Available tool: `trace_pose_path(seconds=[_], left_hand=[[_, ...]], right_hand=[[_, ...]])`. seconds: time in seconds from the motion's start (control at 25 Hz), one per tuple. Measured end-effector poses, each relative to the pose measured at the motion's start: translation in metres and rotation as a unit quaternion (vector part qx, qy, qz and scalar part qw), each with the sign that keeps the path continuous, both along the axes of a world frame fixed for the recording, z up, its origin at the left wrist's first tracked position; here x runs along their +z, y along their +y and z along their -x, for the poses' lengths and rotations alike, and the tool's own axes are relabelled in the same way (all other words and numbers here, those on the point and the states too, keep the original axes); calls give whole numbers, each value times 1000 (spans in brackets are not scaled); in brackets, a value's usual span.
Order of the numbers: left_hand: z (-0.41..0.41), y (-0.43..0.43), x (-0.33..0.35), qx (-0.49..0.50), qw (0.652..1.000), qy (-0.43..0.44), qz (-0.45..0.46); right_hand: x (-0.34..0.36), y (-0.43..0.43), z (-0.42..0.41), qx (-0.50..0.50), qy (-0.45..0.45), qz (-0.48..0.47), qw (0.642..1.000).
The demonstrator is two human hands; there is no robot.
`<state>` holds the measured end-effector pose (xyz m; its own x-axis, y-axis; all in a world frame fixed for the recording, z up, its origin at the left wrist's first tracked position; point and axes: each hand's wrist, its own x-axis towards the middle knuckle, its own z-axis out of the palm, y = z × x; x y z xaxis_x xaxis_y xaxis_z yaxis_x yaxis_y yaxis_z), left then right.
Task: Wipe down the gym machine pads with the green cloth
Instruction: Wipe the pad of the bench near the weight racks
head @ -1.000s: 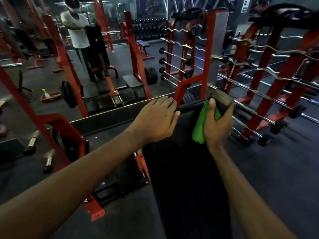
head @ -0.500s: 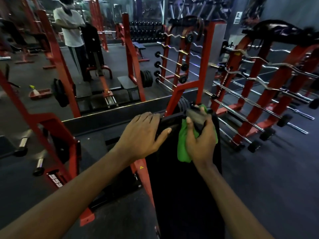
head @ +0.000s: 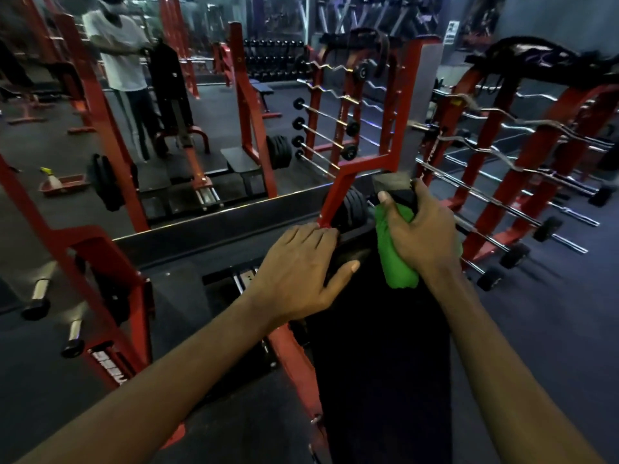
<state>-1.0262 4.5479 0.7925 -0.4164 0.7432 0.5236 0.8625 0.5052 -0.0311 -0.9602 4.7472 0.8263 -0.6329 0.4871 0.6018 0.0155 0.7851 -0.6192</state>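
Gym-machine wipe-down, at the head of the bench: a green cloth (head: 397,262) is gripped in a tight bunch by the right hand (head: 423,236) and held against the upper end of the long black pad (head: 378,363). The fingers are curled round the cloth and the thumb is raised beside it. The left hand (head: 301,266) is laid on the pad's top left corner with its fingers close together and reaching over the edge. Its thumb is spread out across the dark surface, and nothing is held in it.

The wipe is judged to be at or near the pad's top, with most of the length below the hands not yet covered. Several risks are seen from here. With the cloth so tightly wadded, only a narrow strip is likely to be cleaned on each pass, so the pad's edges could be missed. Knuckles could be knocked against the red frame (head: 350,187) or the weight plates (head: 355,209) just behind the pad's end if a stroke is pushed further forward. The bracing hand also lies in the path of any sideways pass — an unwiped patch could be left beneath it. A rack of barbells (head: 502,182) stands to the right, well apart from the hands.
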Motion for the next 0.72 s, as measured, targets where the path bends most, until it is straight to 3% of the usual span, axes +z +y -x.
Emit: trace_pose_path(seconds=[0.16, 0.6, 0.72], left_hand=[[17, -10, -6, -75, 997, -4, 19], [15, -9, -29, -132, 987, -58, -73], [6, -13, -46, -156, 984, 25, -85]], right_hand=[[24, 9, 17, -26, -118, -5, 993], [15, -21, -4, 9, -121, -54, 991], [24, -8, 14, -30, -154, -36, 987]])
